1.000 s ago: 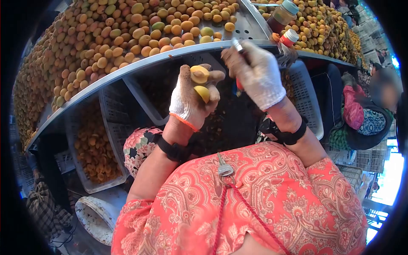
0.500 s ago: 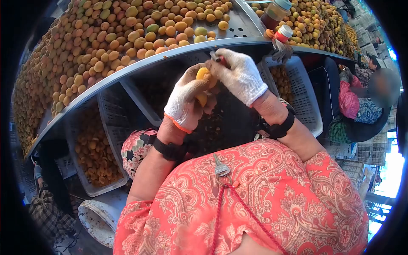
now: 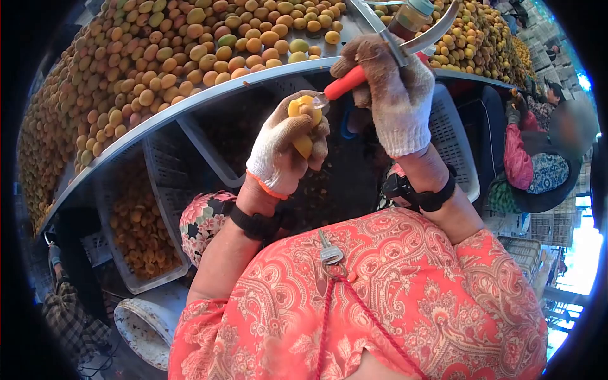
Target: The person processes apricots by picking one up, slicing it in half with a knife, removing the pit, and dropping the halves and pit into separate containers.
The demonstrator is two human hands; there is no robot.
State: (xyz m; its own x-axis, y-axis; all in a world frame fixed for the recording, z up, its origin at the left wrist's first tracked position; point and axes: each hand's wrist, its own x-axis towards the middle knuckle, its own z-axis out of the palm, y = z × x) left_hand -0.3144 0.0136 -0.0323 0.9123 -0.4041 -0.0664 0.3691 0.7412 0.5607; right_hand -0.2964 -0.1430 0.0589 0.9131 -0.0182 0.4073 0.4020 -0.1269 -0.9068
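Both my hands wear white and brown gloves. My left hand (image 3: 288, 136) is closed around a yellow-orange apricot (image 3: 304, 109), with another yellow piece (image 3: 303, 147) showing lower between its fingers. In my right hand (image 3: 396, 88) is a knife with a red handle (image 3: 346, 83); its short blade (image 3: 320, 101) touches the fruit. A curved metal strip (image 3: 434, 30) shows beyond that hand, and I cannot tell whether the hand touches it. Behind both hands runs the metal edge (image 3: 183, 99) of a table heaped with apricots (image 3: 190, 41).
A crate (image 3: 136, 278) of cut fruit stands at lower left, beside a white bucket (image 3: 136, 316). Another crate (image 3: 453, 136) is at right. A bottle (image 3: 410, 19) stands on the table. One person (image 3: 538, 158) sits at far right; another person's checked sleeve (image 3: 69, 316) shows at left.
My right hand has moved right and turned, bringing the red handle and blade into view. A curved metal strip now shows beyond it. My left hand stays nearly in place with the fruit.
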